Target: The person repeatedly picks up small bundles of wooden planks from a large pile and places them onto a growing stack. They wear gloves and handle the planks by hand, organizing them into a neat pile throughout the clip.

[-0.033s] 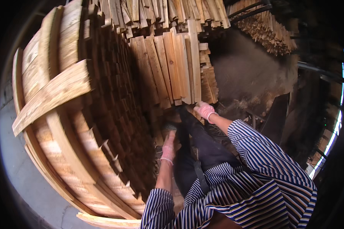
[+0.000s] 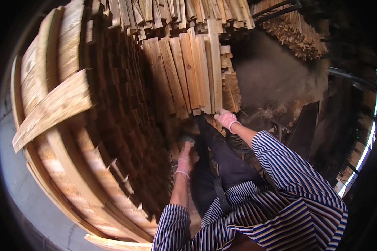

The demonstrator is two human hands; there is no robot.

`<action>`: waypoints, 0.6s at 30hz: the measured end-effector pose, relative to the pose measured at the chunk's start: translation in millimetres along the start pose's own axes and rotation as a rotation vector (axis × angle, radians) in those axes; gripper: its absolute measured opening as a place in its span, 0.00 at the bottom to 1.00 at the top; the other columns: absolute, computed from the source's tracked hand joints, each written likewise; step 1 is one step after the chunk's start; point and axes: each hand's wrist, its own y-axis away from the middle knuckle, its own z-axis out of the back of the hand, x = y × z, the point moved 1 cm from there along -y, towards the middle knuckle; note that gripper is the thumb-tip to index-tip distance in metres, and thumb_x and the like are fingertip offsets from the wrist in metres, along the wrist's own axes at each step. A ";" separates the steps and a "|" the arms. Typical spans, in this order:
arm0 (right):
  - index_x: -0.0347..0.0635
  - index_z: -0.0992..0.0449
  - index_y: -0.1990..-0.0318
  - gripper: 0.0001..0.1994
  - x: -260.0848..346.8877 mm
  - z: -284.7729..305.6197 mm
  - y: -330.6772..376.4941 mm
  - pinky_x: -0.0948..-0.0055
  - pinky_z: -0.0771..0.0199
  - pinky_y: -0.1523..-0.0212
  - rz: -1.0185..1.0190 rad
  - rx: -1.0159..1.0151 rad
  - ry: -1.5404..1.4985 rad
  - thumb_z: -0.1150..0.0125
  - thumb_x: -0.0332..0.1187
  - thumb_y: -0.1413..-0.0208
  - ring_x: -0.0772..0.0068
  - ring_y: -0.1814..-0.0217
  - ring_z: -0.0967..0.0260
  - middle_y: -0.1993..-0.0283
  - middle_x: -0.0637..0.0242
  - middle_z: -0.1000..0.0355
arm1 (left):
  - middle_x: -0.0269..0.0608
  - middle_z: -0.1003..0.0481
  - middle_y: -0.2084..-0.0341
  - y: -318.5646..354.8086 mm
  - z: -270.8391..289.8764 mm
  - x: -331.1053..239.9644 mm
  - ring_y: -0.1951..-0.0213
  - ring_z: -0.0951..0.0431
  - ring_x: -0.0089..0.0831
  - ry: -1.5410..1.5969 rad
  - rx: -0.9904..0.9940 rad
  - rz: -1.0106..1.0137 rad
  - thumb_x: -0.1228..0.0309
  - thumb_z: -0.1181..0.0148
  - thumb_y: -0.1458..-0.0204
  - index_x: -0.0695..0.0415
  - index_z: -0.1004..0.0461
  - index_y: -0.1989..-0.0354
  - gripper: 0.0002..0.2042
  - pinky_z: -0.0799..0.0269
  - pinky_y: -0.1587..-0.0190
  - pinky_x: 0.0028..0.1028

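My right hand (image 2: 227, 120), in a pink glove, is closed at the near end of a long pale wooden slat (image 2: 215, 67). That slat lies on the right side of a layer of similar slats (image 2: 187, 69) in front of me. My left hand (image 2: 184, 160), also gloved in pink, is low beside my dark trouser leg, next to the tall stack on the left. Its fingers look stretched out, with no slat visible in them, though shadow and blur soften the fingertips.
A tall wood stack (image 2: 125, 125) rises close on my left, with a short board (image 2: 54, 106) jutting across its side. More slats (image 2: 184, 14) are piled at the back. Another bundle (image 2: 295, 31) lies far right, near dark metal bars (image 2: 276, 10). A spoked wheel (image 2: 240, 142) shows beside my leg.
The view has shifted slightly. My right hand stays at the slat's end, and my left hand remains low beside my leg.
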 end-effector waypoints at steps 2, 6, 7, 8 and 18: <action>0.35 0.27 0.42 0.28 -6.3 -3.5 -43.4 0.59 0.32 0.38 0.140 -0.039 -0.105 0.45 0.48 0.41 0.45 0.37 0.31 0.43 0.41 0.27 | 0.47 0.29 0.42 -44.7 -4.8 -17.8 0.45 0.27 0.45 0.159 -0.025 0.059 0.39 0.42 0.42 0.57 0.32 0.37 0.36 0.25 0.47 0.47; 0.35 0.35 0.34 0.34 13.2 -19.3 -131.6 0.61 0.39 0.31 0.256 0.027 -0.332 0.42 0.50 0.40 0.47 0.29 0.38 0.33 0.44 0.34 | 0.49 0.38 0.35 -124.9 -24.2 -54.9 0.37 0.35 0.48 0.404 0.010 0.104 0.35 0.42 0.46 0.58 0.39 0.33 0.43 0.34 0.40 0.51; 0.36 0.37 0.32 0.35 22.8 -25.8 -148.7 0.61 0.40 0.30 0.292 0.011 -0.381 0.41 0.51 0.41 0.47 0.27 0.40 0.31 0.45 0.36 | 0.49 0.42 0.31 -146.3 -27.8 -61.5 0.34 0.39 0.48 0.453 0.010 0.126 0.34 0.42 0.47 0.58 0.43 0.30 0.46 0.39 0.36 0.53; 0.39 0.46 0.27 0.43 29.6 -29.5 -164.2 0.61 0.43 0.28 0.269 -0.001 -0.317 0.38 0.55 0.43 0.46 0.25 0.43 0.28 0.44 0.41 | 0.49 0.46 0.28 -164.8 -29.8 -67.1 0.31 0.43 0.48 0.501 0.011 0.147 0.32 0.41 0.49 0.57 0.47 0.28 0.50 0.44 0.32 0.54; 0.41 0.71 0.23 0.67 128.3 -111.4 -188.1 0.52 0.57 0.23 -0.014 -0.140 -0.297 0.23 0.56 0.58 0.36 0.19 0.65 0.21 0.38 0.65 | 0.38 0.43 0.28 -253.5 -30.4 -100.9 0.28 0.45 0.39 0.794 -0.008 -0.085 0.27 0.47 0.52 0.52 0.47 0.27 0.51 0.48 0.29 0.42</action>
